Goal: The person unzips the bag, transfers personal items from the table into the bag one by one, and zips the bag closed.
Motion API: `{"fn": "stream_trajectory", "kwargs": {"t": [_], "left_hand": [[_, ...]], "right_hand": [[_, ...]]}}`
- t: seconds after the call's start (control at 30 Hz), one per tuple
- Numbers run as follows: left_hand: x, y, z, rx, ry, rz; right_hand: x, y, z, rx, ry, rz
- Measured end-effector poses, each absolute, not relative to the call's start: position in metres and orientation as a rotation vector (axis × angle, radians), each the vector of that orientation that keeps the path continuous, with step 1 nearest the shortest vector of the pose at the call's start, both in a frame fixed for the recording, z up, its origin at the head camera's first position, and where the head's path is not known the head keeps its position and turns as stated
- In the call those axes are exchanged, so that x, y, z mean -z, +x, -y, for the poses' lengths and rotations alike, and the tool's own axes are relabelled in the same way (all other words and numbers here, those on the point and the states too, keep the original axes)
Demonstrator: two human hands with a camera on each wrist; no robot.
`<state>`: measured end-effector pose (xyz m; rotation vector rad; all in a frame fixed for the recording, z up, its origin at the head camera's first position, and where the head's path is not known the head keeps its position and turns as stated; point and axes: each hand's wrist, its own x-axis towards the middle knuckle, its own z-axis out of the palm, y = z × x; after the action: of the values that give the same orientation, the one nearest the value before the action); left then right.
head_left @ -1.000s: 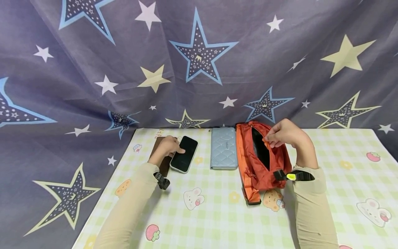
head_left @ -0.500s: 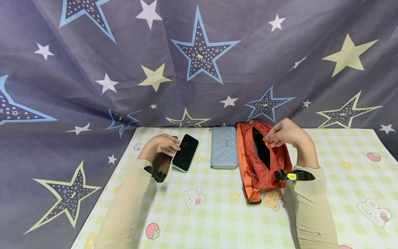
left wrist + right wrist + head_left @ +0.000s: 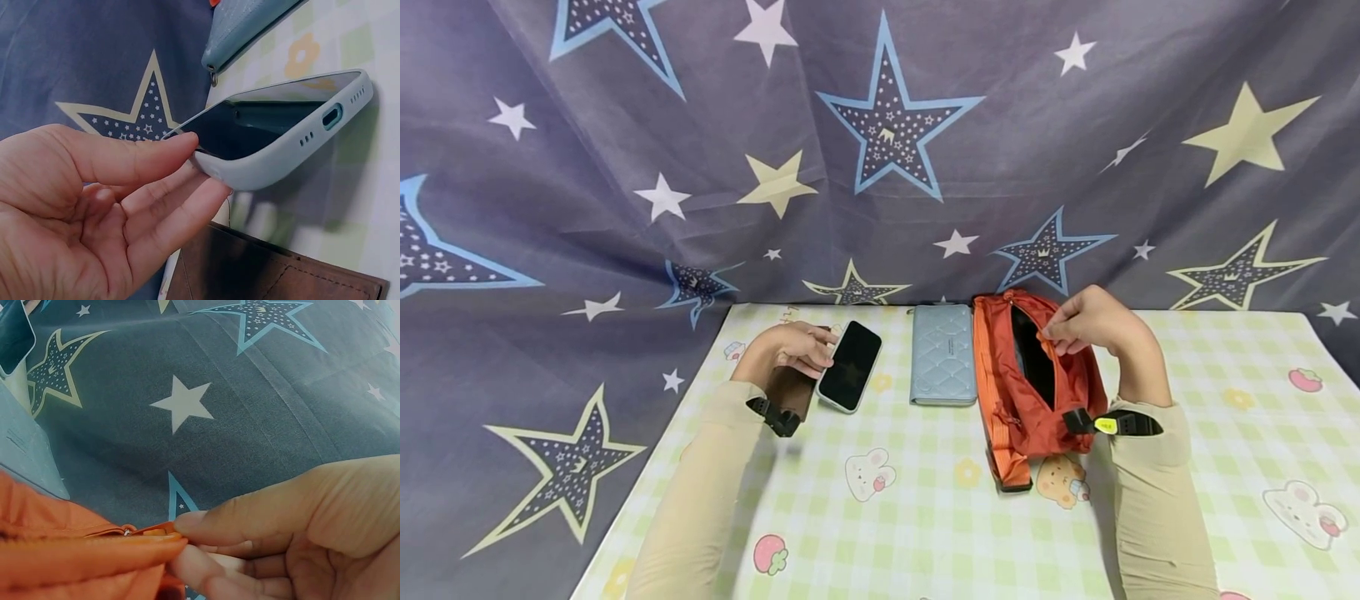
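My left hand (image 3: 795, 348) pinches the left edge of a smartphone (image 3: 852, 367) in a pale case. In the left wrist view the thumb lies over the screen edge of the phone (image 3: 275, 134), and fingers reach beneath it; the phone is tilted, its port end raised. Partly under that hand lies a brown leather wallet (image 3: 792, 392). At the right, my right hand (image 3: 1093, 321) pinches the opening's edge of a red-orange waist bag (image 3: 1000, 358), near the zipper end. The bag's mouth gapes, its inside dark. Up close, thumb and fingers grip the orange fabric (image 3: 94, 565).
Between phone and bag lies a light blue quilted wallet (image 3: 943, 354). The table wears a green-and-white checked cloth (image 3: 917, 533) with cartoon prints. A grey star-patterned curtain (image 3: 880, 233) hangs right behind the table's far edge.
My left hand has shifted left, its thumb drawn back from the middle of the phone's screen to its left edge. The right hand keeps its grip on the bag.
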<state>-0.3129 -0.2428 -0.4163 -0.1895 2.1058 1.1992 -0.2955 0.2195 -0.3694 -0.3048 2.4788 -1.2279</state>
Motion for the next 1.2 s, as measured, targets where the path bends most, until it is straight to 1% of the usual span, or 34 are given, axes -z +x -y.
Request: {"fn": "stream_trajectory", "kwargs": {"t": [0.77,1.2], "left_hand": [[0.432,-0.317,0.248,-1.234,-0.237,-2.106],[0.422,-0.317,0.244,-1.431,-0.160,-2.054]], "right_hand": [[0.372,-0.298,-0.221,1.227,-0.311,-2.481],[0.371,-0.298,-0.221,1.224,-0.308,-2.470]]}}
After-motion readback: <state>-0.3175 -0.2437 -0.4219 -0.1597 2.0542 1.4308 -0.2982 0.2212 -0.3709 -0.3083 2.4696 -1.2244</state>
